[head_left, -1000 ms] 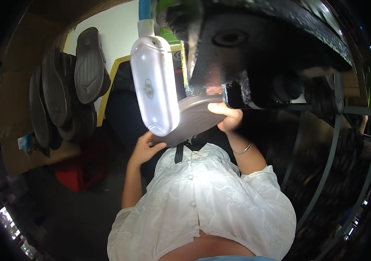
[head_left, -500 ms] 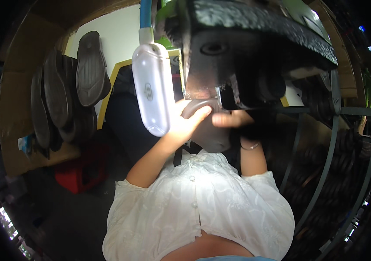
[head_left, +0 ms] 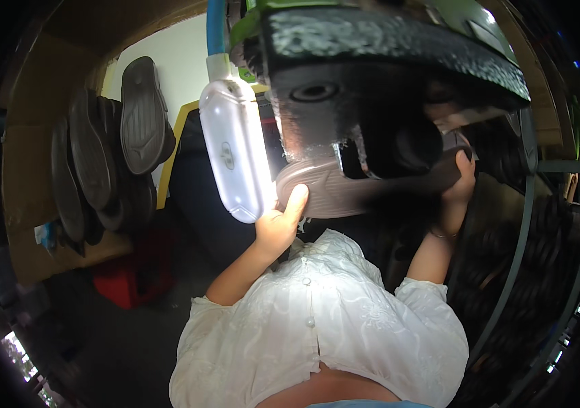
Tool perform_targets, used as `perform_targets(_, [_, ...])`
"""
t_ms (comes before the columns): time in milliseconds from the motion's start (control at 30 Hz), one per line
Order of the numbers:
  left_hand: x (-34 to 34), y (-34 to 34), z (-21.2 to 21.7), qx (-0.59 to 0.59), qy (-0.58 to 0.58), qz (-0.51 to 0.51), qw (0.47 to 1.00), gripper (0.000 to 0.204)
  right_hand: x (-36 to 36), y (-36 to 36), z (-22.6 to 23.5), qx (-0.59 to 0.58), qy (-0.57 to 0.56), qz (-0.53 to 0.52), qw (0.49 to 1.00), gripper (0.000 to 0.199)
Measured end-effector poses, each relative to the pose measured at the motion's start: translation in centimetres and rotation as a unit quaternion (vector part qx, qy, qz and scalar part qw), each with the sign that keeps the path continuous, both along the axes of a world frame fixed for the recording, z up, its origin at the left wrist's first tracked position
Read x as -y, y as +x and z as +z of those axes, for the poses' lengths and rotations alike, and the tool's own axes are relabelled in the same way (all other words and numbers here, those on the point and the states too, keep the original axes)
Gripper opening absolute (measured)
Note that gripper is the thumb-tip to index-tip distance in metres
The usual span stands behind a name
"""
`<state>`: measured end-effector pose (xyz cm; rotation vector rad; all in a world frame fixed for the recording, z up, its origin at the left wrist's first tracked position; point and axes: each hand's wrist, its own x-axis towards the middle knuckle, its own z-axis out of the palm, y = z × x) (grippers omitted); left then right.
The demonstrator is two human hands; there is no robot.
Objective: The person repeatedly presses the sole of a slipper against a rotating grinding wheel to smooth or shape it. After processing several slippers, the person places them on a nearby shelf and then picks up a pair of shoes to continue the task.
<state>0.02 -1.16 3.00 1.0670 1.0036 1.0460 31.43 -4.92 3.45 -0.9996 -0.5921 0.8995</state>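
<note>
The shoe sole (head_left: 344, 194) is now gripped at both ends by the left hand (head_left: 278, 228) and right hand (head_left: 458, 183), spread wider than before; a white lamp (head_left: 235, 153) hangs beside it, with the black machine head (head_left: 385, 88) hiding its middle.

wall: white wall (head_left: 174, 51) showing behind hanging dark soles (head_left: 142, 115) | lamp: white lamp (head_left: 235, 153) glowing | floor: lying dim, red box (head_left: 133, 282) sitting
</note>
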Motion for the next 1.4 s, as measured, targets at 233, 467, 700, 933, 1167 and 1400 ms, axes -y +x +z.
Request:
perform_targets(233, [0.3,-2.6,-2.7,-0.036,0.043,0.008,0.998,0.032,-2.0,-2.8,0.6,-0.043,0.090,0.033,0.994,0.044])
perform_targets(467, [0.7,-3.7,-4.7,0.041,0.015,0.042,0.998,0.035,-4.3,-3.3,0.9,-0.103,0.125,0.141,0.977,0.049])
perform_targets(700, [1.7,-6.9,-5.6,0.046,-0.015,0.049,0.998,0.025,-6.1,-7.3,0.9,-0.201,0.126,0.165,0.957,0.050])
perform_targets(933, [0.9,-12.2,-5.6,-0.029,0.047,0.143,0.988,0.029,-5.0,-13.9,-1.8,-0.204,0.149,0.135,0.958,0.055])
perform_targets(1167, [-0.5,-17.6,-7.3,-0.088,0.053,0.150,0.983,0.028,-3.9,-18.6,-2.5,-0.145,0.087,0.117,0.979,0.058])
perform_targets(1400, [-0.3,-17.1,-8.2,-0.100,-0.068,-0.038,0.992,0.030,-4.3,-17.8,-0.7,-0.012,0.047,0.202,0.978,0.065])
